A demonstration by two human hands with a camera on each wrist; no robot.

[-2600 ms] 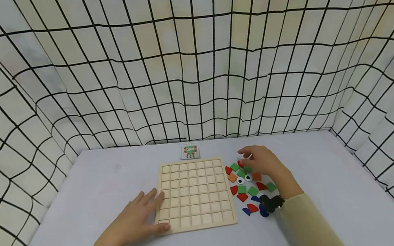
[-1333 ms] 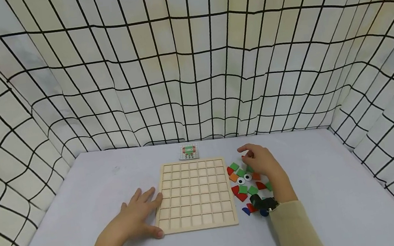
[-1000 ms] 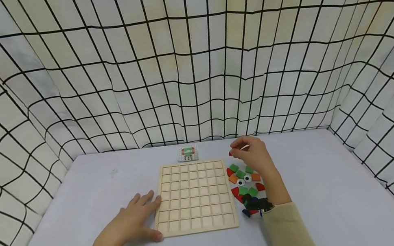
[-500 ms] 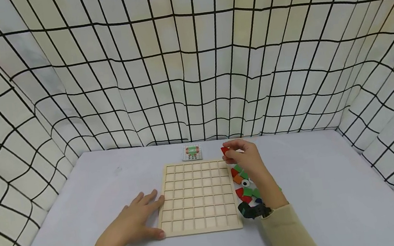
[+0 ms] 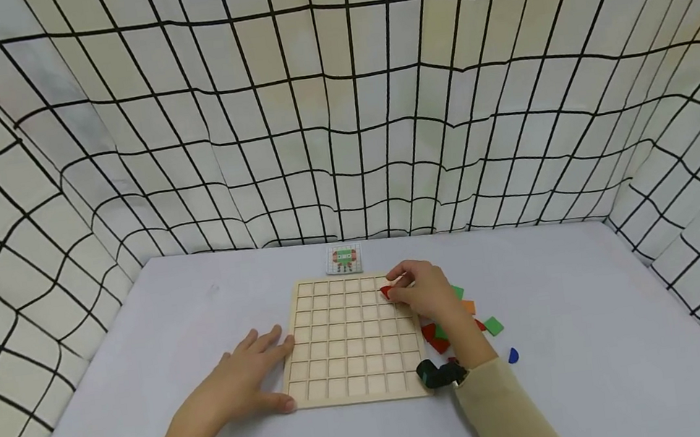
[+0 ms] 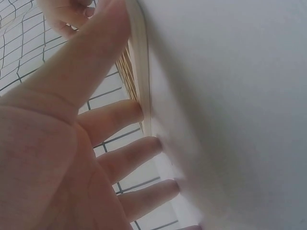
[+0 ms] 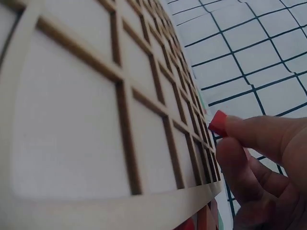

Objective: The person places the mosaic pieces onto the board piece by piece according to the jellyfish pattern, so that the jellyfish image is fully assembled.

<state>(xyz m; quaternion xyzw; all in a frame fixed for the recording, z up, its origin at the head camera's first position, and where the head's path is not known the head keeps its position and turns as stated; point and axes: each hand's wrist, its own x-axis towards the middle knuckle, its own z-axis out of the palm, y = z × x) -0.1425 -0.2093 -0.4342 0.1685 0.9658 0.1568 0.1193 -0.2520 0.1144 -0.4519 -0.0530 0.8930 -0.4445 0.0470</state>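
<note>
A pale wooden grid board (image 5: 356, 349) lies flat on the white table. My left hand (image 5: 241, 377) rests with spread fingers at its left edge; in the left wrist view the thumb (image 6: 96, 43) and index finger touch the board's rim. Between thumb and fingertips, my right hand (image 5: 424, 289) pinches a red quarter-circle piece (image 5: 387, 292) over the board's upper right cells. That red piece (image 7: 219, 122) also shows in the right wrist view, its far side hidden by the fingers. Whether it touches the board, I cannot tell.
Loose red, green, orange and blue pieces lie right of the board, partly hidden by the right arm, among them a green square (image 5: 493, 325) and a blue half-circle (image 5: 513, 355). A small pattern card (image 5: 343, 259) lies behind the board. Black netting (image 5: 338, 125) surrounds the table.
My right hand has picked up the red piece from the loose pieces and carried it left, over the board's upper right corner. The left hand has stayed at the board's left edge.
</note>
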